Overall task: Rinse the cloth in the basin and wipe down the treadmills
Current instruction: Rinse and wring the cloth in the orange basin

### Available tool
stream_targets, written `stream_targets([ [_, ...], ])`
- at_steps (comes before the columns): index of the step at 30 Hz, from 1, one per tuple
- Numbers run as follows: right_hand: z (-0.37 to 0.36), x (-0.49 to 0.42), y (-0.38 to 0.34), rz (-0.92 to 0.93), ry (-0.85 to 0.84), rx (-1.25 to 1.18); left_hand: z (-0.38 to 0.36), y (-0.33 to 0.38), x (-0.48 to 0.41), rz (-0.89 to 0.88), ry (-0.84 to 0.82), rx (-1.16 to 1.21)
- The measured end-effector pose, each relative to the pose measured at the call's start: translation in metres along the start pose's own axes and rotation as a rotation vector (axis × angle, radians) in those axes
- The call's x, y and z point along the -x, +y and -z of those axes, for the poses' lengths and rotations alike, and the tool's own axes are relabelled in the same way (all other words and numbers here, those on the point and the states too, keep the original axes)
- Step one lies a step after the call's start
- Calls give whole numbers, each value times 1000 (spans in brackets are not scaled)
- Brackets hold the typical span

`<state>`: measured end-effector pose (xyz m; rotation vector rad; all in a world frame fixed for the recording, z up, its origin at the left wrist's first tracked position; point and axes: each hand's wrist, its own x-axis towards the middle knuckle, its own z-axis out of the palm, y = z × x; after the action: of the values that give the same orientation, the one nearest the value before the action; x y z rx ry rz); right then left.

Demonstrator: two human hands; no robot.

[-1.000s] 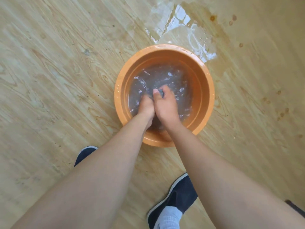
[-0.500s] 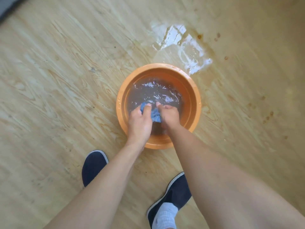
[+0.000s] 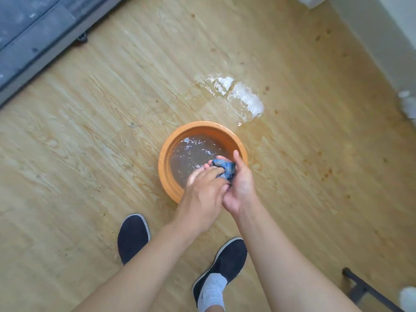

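Left hand (image 3: 202,195) and right hand (image 3: 242,188) both curled round the wadded blue cloth (image 3: 227,168), held over the orange basin (image 3: 162,167), seemingly clear of its water (image 3: 192,154); basin on wooden floor (image 3: 90,136)

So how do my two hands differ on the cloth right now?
The left hand shows its back, the right hand is turned on its side. The left hand's fingers curl over the blue cloth from above, while the right hand wraps it from the right, thumb raised. Both grip the cloth above the orange basin.
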<state>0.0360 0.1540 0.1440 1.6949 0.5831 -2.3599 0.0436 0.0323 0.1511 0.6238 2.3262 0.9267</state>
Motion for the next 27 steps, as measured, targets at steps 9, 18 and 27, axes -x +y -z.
stream_targets([
  [9, -35, 21, -7, 155, 258, 492, 84, -5, 53, 98, 189, -15],
  [18, -43, 45, 2, 293, 232, 540, 86, -28, 43, 267, 48, 31],
  [27, -55, 101, 10, 57, -69, 164, 91, 51, 34, 135, 25, 267],
])
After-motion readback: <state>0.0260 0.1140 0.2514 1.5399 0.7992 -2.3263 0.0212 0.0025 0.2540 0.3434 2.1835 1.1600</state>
